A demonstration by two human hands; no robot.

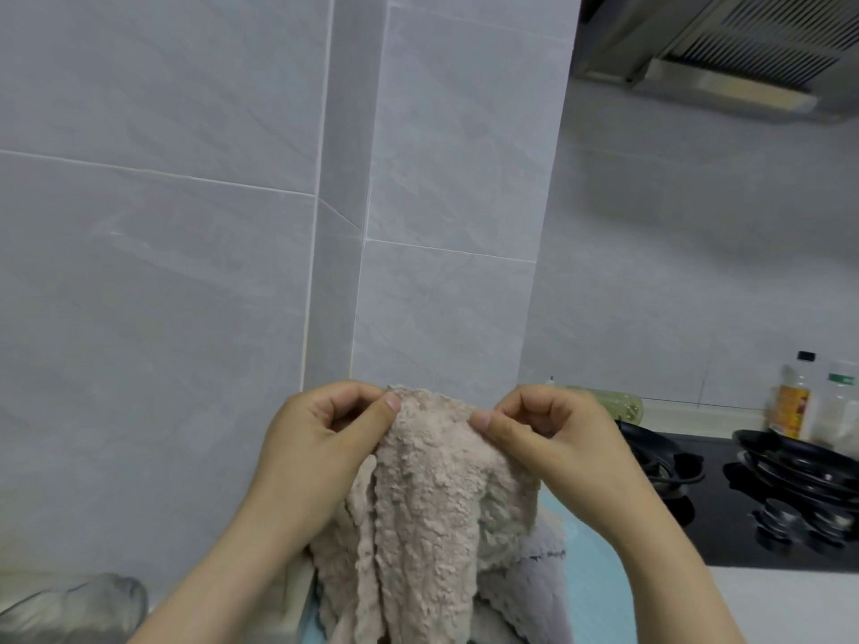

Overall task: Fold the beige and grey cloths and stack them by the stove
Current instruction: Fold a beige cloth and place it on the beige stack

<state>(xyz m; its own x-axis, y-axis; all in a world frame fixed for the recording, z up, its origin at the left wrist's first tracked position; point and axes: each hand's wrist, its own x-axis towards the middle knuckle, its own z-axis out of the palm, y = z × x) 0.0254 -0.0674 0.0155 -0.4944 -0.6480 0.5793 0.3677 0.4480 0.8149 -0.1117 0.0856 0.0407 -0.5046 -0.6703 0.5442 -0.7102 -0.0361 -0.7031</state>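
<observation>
A fluffy beige cloth (425, 508) hangs in front of me, lifted off the counter. My left hand (320, 439) pinches its top edge on the left, and my right hand (553, 434) pinches the same edge on the right. Behind and below it, a grey cloth (539, 578) lies crumpled on a light blue mat (599, 583). The black stove (743, 499) is at the right, with a dark pan (799, 457) on its burner.
Grey tiled walls with a projecting corner stand straight ahead. A range hood (725, 48) hangs at the top right. Bottles (813, 402) stand behind the stove, and a greenish bottle (618, 404) lies by the wall. A clear glass vessel (69, 606) is at the bottom left.
</observation>
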